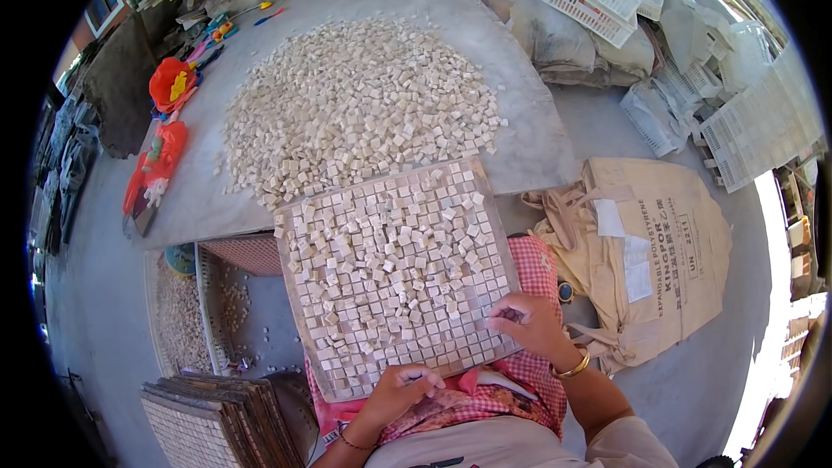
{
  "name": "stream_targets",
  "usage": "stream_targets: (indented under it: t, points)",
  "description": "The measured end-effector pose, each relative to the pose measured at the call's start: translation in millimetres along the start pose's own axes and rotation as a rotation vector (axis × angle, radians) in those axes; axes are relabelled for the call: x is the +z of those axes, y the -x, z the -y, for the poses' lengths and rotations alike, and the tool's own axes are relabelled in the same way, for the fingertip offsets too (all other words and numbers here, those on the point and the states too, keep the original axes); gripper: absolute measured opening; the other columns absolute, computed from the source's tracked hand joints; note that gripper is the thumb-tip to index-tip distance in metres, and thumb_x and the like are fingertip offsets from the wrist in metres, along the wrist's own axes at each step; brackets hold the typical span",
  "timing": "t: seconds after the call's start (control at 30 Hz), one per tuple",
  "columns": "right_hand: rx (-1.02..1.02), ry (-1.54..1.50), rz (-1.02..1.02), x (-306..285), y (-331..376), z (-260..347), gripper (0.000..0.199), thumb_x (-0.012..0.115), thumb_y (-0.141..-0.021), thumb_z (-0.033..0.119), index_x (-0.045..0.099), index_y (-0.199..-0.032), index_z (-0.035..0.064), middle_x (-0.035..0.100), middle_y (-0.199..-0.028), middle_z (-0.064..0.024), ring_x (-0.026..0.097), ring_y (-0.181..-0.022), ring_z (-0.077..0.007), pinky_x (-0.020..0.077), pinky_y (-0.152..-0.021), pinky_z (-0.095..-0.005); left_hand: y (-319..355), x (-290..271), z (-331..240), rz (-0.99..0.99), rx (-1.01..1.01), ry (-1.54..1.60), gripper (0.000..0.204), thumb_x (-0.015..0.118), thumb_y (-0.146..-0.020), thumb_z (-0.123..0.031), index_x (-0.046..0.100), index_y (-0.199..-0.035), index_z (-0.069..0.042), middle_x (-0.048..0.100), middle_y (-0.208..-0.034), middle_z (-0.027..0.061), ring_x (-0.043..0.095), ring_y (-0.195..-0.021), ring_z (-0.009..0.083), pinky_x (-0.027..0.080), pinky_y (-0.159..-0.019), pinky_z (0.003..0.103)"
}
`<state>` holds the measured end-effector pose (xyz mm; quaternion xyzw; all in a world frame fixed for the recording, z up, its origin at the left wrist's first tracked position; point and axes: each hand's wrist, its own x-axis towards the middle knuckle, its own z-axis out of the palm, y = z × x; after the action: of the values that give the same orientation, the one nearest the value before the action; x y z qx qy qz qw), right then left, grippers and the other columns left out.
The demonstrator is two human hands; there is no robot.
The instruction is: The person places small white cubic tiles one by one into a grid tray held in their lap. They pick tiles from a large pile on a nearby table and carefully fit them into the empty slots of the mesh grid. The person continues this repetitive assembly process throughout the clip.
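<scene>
Across my lap rests a square board [511,267] divided into a grid of small cells. Pale cube-shaped stone tiles [390,264] fill many cells, and loose ones lie scattered on top, thickest around the middle. My right hand [529,322] is over the board's right edge near the lower corner, its thumb and fingertips drawn together at the tiles; whatever is between them is too small to make out. By the near edge, my left hand [401,393] has its fingers loosely bent and apart, with nothing visible in them. The far edge of the board meets a big heap of similar tiles [364,100].
The heap lies on a grey tabletop [537,134]. Red plastic bags [165,156] lie along its left side. Stacked tile boards [195,420] and a white crate [208,303] stand at lower left. A tan sack [659,251] lies at right, with white plastic baskets [589,0] beyond.
</scene>
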<state>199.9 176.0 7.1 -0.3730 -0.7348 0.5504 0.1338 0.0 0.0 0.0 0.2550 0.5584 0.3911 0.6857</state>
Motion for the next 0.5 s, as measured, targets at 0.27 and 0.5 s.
stream_targets:
  t: [0.27, 0.5]
  points:
    - [-0.340, 0.545, -0.092, 10.3, -4.9, -8.3, 0.012, 0.067, -0.077, 0.019, 0.064, -0.079, 0.0069, 0.060, -0.075, -0.0070, 0.057, -0.069, -0.0265, 0.0464, -0.062, -0.0352, -0.9, 1.6, 1.8, 0.016, 0.009, 0.011, 0.023, 0.058, -0.088, -0.022, 0.068, -0.085, -0.001, 0.059, -0.069, -0.0008, 0.046, -0.059, 0.0038, 0.036, -0.053, 0.017]
    - [-0.430, 0.649, 0.035, 8.6, -11.6, 7.9, 0.012, 0.065, -0.075, 0.014, 0.061, -0.084, 0.0068, 0.056, -0.075, -0.0080, 0.055, -0.070, -0.0267, 0.0457, -0.063, -0.0367, -2.0, -0.1, 3.5, 0.018, 0.019, 0.011, 0.021, 0.058, -0.087, -0.020, 0.068, -0.085, -0.001, 0.061, -0.071, 0.0008, 0.048, -0.060, 0.0042, 0.037, -0.054, 0.017]
